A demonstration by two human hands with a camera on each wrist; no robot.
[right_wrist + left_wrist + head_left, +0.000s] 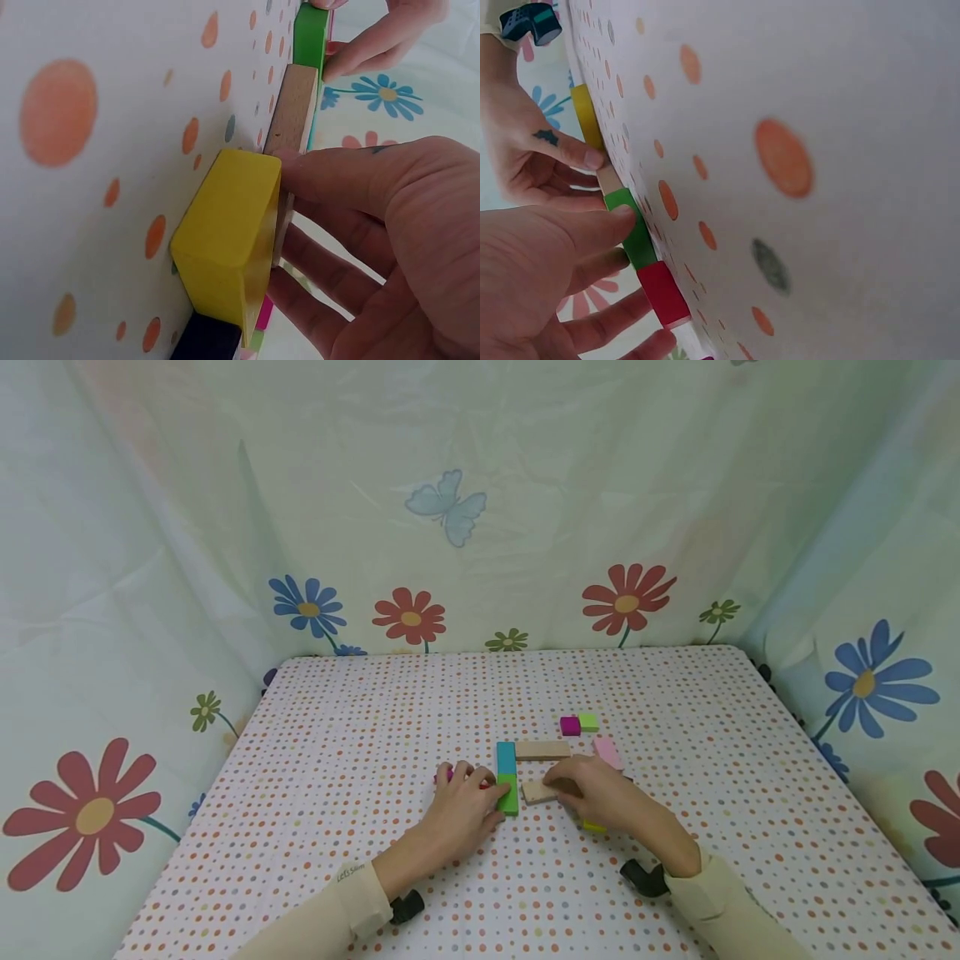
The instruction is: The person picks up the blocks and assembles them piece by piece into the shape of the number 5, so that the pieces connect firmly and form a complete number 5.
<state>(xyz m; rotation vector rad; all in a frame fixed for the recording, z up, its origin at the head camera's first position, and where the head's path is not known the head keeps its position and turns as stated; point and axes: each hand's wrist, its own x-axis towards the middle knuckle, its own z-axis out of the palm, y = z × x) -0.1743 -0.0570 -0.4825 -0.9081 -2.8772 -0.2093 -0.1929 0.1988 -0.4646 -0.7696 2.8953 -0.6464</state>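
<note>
A green block (508, 802) lies on the dotted cloth, its far end against a teal block (506, 757). My left hand (459, 814) pinches the green block between thumb and fingers. Just to the right, my right hand (602, 791) holds a plain wooden block (293, 109) with thumb on one side and fingers on the other. The wooden block's left end stands near the green one; in the head view the hand covers its right part. A yellow block (229, 210) sits close by the right thumb. Beside the left fingers is a red block (664, 292).
Another wooden block (543, 750) lies farther back, its left end at the teal block. Behind it are a magenta block (570, 726) and a lime block (588, 722). A pink block (607, 752) and a dark block (206, 341) are near the right hand.
</note>
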